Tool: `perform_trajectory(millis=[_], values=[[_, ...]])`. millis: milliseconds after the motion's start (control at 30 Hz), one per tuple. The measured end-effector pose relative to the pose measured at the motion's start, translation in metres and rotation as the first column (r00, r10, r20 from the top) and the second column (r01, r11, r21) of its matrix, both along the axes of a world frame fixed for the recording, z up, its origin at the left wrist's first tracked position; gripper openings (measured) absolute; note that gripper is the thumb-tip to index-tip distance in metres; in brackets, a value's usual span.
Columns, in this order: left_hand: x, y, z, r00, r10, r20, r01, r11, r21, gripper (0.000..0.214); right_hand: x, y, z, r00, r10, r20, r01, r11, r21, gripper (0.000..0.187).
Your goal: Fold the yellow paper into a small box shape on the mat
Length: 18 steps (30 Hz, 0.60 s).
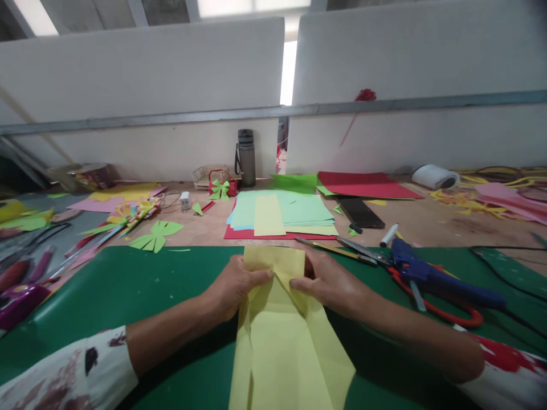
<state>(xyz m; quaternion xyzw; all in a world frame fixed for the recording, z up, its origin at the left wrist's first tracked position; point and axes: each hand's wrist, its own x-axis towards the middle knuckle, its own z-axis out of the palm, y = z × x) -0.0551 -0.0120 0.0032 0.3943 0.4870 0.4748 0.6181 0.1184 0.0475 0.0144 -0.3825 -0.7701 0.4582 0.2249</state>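
A large sheet of yellow paper [282, 341], folded along its sides, stretches from the green mat [179, 353] toward me. My left hand [239, 282] grips its upper left edge, thumb on the near face and fingers behind. On the upper right edge my right hand [327, 282] pinches the paper the same way. Between the two thumbs the top part is creased and bent over. The fingers behind the paper are mostly hidden.
Right of my hands lie a blue glue gun [440, 276], red-handled scissors [431, 307] and a white marker [388, 234]. Behind the mat are stacked pale green sheets [303, 210], a black phone [361, 212] and a grey bottle [246, 159]. A green paper cutout [158, 236] lies left.
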Motion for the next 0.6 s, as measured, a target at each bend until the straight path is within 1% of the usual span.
perform_trajectory(millis=[67, 133, 233, 400, 600], values=[[-0.0003, 0.0002, 0.0004, 1.000, -0.006, 0.000, 0.006, 1.000, -0.001, 0.034, -0.0004, 0.0002, 0.0005, 0.998, 0.063, -0.005, -0.063, 0.998, 0.006, 0.035], [-0.0004, 0.0004, 0.0006, 1.000, -0.007, 0.004, 0.007, 1.000, -0.005, 0.036, -0.0008, 0.0002, 0.0004, 0.995, 0.094, -0.017, -0.094, 0.996, 0.012, 0.036], [-0.0001, 0.0005, 0.0008, 1.000, -0.001, 0.001, 0.001, 1.000, -0.012, 0.037, -0.0010, -0.0004, -0.0007, 0.995, 0.094, -0.015, -0.094, 0.995, 0.017, 0.037], [0.0000, 0.0007, 0.0004, 1.000, -0.016, 0.006, 0.016, 1.000, -0.004, 0.031, -0.0013, -0.0018, -0.0023, 0.997, 0.080, 0.002, -0.080, 0.995, 0.059, 0.036], [-0.0008, 0.0013, 0.0001, 1.000, -0.031, -0.002, 0.031, 0.999, -0.020, 0.032, -0.0022, -0.0038, 0.0007, 0.997, 0.082, -0.009, -0.081, 0.994, 0.076, 0.038]])
